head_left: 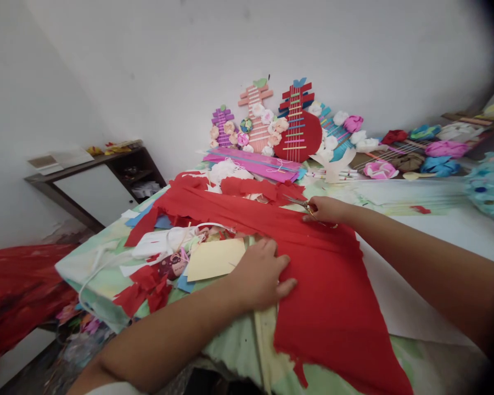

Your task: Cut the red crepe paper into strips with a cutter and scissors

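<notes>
A large sheet of red crepe paper (325, 307) with ragged edges lies across the table and hangs toward the near side. My right hand (326, 209) grips a pair of scissors (299, 202) over the upper part of the sheet, blades pointing left. At the sheet's left edge rests my left hand (260, 271), thumb and fingers apart, touching the red paper. Just left of that hand lies a cream card (214, 259). Torn red scraps (146, 288) lie further left.
Paper-decorated lute-shaped crafts (298, 126) lean on the back wall. Paper flowers (447, 148) are at the back right. A white power strip (156, 241) with a cable sits at left. A white sheet (420, 274) lies under my right forearm. A cabinet (94, 192) stands beyond.
</notes>
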Demonstrator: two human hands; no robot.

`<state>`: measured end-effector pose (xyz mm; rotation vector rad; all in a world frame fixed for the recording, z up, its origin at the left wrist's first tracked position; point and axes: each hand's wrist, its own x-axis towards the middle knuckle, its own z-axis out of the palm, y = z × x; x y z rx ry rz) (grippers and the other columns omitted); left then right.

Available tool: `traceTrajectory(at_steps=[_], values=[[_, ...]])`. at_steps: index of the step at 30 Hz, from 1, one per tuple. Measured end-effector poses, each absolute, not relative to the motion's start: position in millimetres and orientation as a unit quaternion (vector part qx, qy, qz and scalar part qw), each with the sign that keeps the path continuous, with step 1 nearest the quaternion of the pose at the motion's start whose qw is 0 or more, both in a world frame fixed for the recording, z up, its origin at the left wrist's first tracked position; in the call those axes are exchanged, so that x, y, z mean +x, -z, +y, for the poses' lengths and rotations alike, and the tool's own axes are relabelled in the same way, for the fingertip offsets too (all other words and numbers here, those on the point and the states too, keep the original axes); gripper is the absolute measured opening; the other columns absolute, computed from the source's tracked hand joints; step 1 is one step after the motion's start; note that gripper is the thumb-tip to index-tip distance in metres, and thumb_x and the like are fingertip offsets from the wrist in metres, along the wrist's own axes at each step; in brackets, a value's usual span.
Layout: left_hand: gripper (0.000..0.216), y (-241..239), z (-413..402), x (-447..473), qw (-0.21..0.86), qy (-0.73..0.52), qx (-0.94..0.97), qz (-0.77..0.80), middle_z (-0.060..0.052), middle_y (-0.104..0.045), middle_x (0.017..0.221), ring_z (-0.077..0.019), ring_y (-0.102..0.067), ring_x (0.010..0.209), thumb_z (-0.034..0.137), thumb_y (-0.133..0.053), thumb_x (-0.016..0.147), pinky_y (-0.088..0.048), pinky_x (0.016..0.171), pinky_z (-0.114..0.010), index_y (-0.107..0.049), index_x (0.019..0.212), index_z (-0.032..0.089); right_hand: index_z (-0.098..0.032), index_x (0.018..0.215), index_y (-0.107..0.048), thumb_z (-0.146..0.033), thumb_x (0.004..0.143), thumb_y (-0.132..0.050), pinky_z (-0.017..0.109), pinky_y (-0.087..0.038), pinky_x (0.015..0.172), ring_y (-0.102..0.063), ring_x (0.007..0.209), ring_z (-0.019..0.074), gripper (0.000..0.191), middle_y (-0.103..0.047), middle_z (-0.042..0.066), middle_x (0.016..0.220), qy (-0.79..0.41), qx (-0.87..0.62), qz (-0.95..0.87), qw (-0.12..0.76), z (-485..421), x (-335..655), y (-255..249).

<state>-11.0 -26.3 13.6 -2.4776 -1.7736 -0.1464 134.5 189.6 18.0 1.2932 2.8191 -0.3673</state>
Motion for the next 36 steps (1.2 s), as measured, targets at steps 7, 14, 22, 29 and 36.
traceTrajectory(at_steps=[7,14,22,29,36], values=[[0.038,-7.8,-42.9,2.4,0.098,0.022,-0.893,-0.438,-0.011,-0.053,0.103,-0.0270,-0.046,0.099,0.047,-0.041,0.084,-0.034,0.088,-0.045,-0.055,0.099,0.015,-0.019,0.065,-0.045,-0.048,0.065,-0.057,0.023,-0.032,0.050,-0.048,0.055,0.0124,0.032,-0.054,0.001,0.061,0.114,0.409,0.905,0.004,195.6,133.3,-10.2],[0.046,-6.3,-45.6,2.7,0.082,0.030,-0.935,-0.344,-0.008,-0.057,0.096,-0.0228,-0.050,0.083,0.053,-0.039,0.084,-0.036,0.077,-0.039,-0.053,0.106,0.015,-0.019,0.068,-0.045,-0.048,0.067,-0.056,0.024,-0.032,0.052,-0.048,0.058,0.0132,0.031,-0.055,0.002,0.065,0.094,0.427,0.899,-0.025,199.6,132.2,-10.1],[0.050,-8.1,-43.3,3.2,0.061,0.013,-0.925,-0.375,-0.008,-0.055,0.094,-0.0227,-0.047,0.082,0.055,-0.044,0.080,-0.037,0.073,-0.038,-0.053,0.109,0.016,-0.019,0.079,-0.050,-0.060,0.065,-0.053,0.027,-0.034,0.056,-0.054,0.067,0.0180,0.044,-0.059,0.007,0.078,0.051,0.440,0.894,-0.065,148.3,136.1,-33.0],[0.051,-6.7,-43.4,0.8,0.070,0.034,-0.929,-0.362,-0.010,-0.054,0.107,-0.0258,-0.047,0.094,0.057,-0.042,0.080,-0.034,0.083,-0.041,-0.055,0.109,0.016,-0.018,0.083,-0.044,-0.063,0.060,-0.055,0.029,-0.039,0.060,-0.055,0.081,0.0227,0.052,-0.058,0.011,0.093,0.052,0.431,0.900,-0.023,131.2,139.3,-7.5],[0.056,-5.1,-43.7,-0.8,0.063,0.030,-0.937,-0.343,-0.011,-0.050,0.122,-0.0272,-0.044,0.106,0.058,-0.044,0.079,-0.031,0.091,-0.041,-0.053,0.113,0.014,-0.018,0.083,-0.044,-0.062,0.060,-0.055,0.029,-0.039,0.061,-0.055,0.082,0.0231,0.052,-0.058,0.012,0.095,0.055,0.422,0.905,-0.016,131.8,132.0,-10.0]])
